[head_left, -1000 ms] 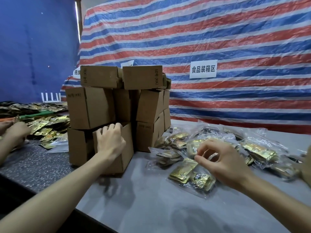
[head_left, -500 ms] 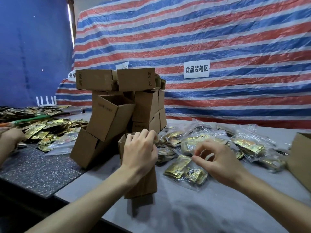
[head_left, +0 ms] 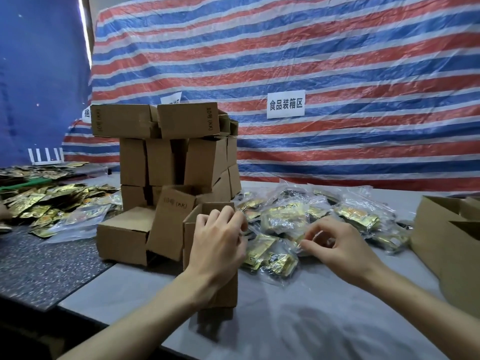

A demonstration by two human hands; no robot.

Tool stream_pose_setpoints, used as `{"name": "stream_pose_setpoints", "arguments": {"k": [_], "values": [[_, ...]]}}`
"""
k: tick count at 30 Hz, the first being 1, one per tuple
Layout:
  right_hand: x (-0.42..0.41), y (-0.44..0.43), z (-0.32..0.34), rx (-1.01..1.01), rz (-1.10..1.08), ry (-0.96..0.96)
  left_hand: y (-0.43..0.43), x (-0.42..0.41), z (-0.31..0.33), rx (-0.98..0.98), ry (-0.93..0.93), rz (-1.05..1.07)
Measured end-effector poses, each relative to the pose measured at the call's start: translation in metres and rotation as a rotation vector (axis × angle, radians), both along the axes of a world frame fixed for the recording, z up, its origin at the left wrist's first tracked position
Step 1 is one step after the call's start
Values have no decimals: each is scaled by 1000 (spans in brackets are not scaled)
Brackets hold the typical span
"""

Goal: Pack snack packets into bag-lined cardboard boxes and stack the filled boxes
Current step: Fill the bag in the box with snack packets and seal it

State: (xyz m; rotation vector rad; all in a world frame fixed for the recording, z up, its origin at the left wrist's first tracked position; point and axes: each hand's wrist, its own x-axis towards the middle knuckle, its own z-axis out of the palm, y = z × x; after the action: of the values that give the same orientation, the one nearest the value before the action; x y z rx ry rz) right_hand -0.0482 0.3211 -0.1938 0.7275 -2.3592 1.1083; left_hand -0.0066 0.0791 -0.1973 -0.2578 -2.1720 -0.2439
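Two hands work near the bench's (head_left: 311,323) front edge: the left hand (head_left: 218,245) grips the open cardboard box (head_left: 226,292) by its rim, and the right hand (head_left: 340,248) curls over the bagged snack packets (head_left: 283,222), grip unclear. Steady the box upright before loading.

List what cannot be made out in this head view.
Inside of the open box: head view, covered by the left hand gripping its rim; lining and contents unseen.
Grip of the right hand: head view, fingertips blurred against the clear bags; pinching or only touching is unclear.
The cardboard box at the right: head view, cut off by the frame edge.
Print on the snack packets: head view, too small and under glare.
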Motion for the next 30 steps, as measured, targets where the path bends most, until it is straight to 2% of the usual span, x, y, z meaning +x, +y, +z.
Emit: {"name": "stream_pose_setpoints", "arguments": {"k": [9, 13, 18, 23, 25, 30], "values": [[0, 5, -6, -45, 11, -51, 23, 27, -10, -99, 95, -125], [2, 8, -6, -84, 27, -55, 32, 40, -10, -114, 140, -249], [6, 10, 1, -119, -14, -10, 49, 52, -6, -37, 230, -493], [8, 22, 5, -45, -121, -40, 54, 45, -15, 169, 143, -791], [6, 31, 1, -43, -174, -50, 57, 33, -24, 265, 85, -761], [-2, 54, -13, -151, -307, -82, 65, -5, -55, 519, -105, -493]]}}
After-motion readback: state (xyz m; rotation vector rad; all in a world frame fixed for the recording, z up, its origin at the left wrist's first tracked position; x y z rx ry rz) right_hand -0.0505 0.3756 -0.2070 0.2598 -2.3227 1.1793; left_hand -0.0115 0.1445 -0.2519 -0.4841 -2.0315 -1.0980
